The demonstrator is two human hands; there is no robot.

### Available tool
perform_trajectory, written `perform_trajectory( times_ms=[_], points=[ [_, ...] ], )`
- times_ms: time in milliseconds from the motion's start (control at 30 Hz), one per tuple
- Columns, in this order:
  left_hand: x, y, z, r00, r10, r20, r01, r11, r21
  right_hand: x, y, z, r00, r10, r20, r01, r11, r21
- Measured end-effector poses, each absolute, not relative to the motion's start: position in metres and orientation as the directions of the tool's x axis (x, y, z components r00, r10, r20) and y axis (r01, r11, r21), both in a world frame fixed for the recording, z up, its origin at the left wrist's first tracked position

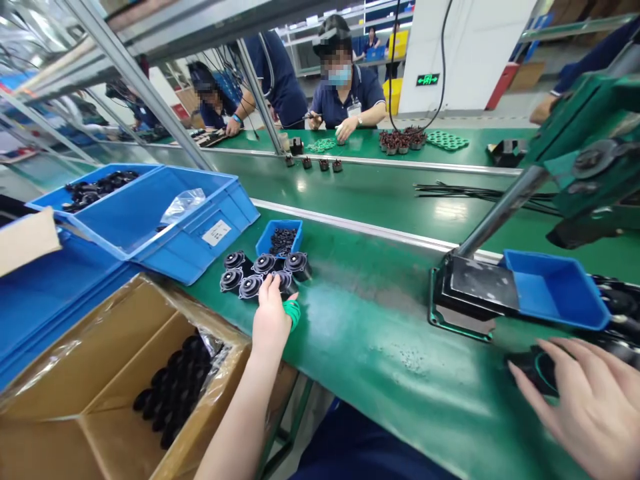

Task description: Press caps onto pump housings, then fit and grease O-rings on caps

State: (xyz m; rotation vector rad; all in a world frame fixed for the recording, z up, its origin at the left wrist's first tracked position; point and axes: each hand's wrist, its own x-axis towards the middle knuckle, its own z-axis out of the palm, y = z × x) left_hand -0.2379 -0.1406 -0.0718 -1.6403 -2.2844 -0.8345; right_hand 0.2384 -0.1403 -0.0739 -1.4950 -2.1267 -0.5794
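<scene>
My left hand [270, 317] has its fingers and thumb about a black round housing [284, 281] at the near edge of a cluster of similar black housings [250, 287]. Green rings [293, 313] hang in a bunch at that thumb. At the right edge of the bench, my right hand [590, 400] curls over another black round part [533, 368], and a thin green ring shows on it. The underside of this part is hidden. A small blue bin [300, 233] of little black pieces stands just behind the cluster.
A hand press [470, 293] stands on the green bench, with a blue tray [555, 283] beside it. Blue crates [200, 250] and a cardboard box [95, 347] with black parts are at left. Across the bench sits a masked co-worker [345, 100]. Black cables [465, 192] lie beyond the rail.
</scene>
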Motion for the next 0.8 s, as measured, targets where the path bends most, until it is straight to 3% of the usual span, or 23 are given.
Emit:
perform_trajectory(
  times_ms=[100,233,333,433,500,600,700,800],
  points=[
    [-0.232,-0.145,-0.075,-0.317,0.794,0.519,0.914,0.109,0.391,0.222,-0.141,-0.067,-0.389,0.684,0.618,0.907,0.402,0.125],
    [-0.221,-0.158,-0.08,-0.189,0.831,0.523,0.831,-0.148,0.536,0.166,-0.146,-0.052,-0.457,0.693,0.557,0.799,0.595,-0.086],
    [-0.205,-0.168,-0.085,-0.066,0.874,0.482,0.698,-0.304,0.648,0.129,-0.148,-0.051,-0.531,0.756,0.382,0.707,0.644,-0.291],
    [-0.188,-0.174,-0.088,-0.079,0.93,0.359,0.579,-0.251,0.776,0.102,-0.143,-0.055,-0.614,0.772,0.163,0.631,0.604,-0.486],
    [-0.182,-0.173,-0.089,-0.139,0.958,0.25,0.514,-0.146,0.845,0.086,-0.135,-0.057,-0.647,0.756,0.101,0.576,0.571,-0.585],
    [-0.18,-0.17,-0.087,-0.122,0.987,0.107,0.363,-0.056,0.93,0.062,-0.119,-0.06,-0.663,0.742,0.1,0.484,0.527,-0.699],
    [-0.18,-0.166,-0.084,0.055,0.998,0.026,0.231,-0.038,0.972,0.045,-0.109,-0.063,-0.691,0.714,0.111,0.406,0.511,-0.757],
    [-0.171,-0.166,-0.086,0.163,0.986,0.041,0.268,-0.084,0.96,0.042,-0.109,-0.065,-0.723,0.683,0.1,0.406,0.538,-0.739]
  ],
)
